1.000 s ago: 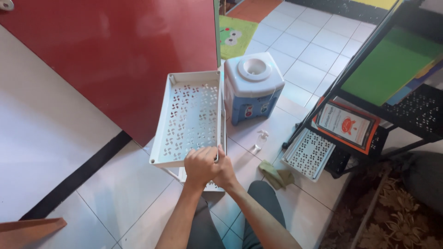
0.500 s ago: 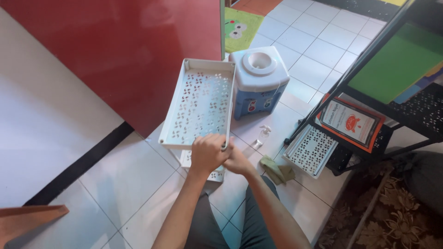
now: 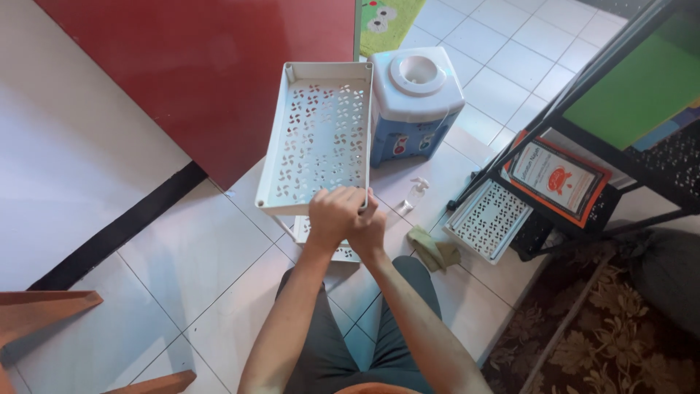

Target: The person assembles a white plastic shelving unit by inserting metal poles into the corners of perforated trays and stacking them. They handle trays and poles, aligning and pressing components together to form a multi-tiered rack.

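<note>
Both hands are together at the near right corner of a white perforated shelf tray [image 3: 319, 138], which is held above the tiled floor [image 3: 211, 270] in front of the person's knees. The left hand [image 3: 334, 213] is closed over the corner of the tray from above, with the fingers wrapped on the rim. The right hand [image 3: 369, 228] is pressed just beside the left one and partly under it; I cannot tell exactly what its fingers grip, because the left hand covers them. The tray is long and rectangular, with a raised rim and a pattern of small cut holes, and its far end points toward a red panel [image 3: 204, 66]. Under the near end of the tray, a second white perforated piece [image 3: 324, 241] lies on the floor, only partly visible. To the right of the tray, touching or almost touching its long side, stands a small blue and white water dispenser [image 3: 415, 102]. Near the hands on the floor lie a small clear spray bottle [image 3: 412, 195] and a folded green cloth [image 3: 432, 248]. Another white perforated tray [image 3: 487, 219] leans by a black metal rack [image 3: 583, 146] further right
</note>
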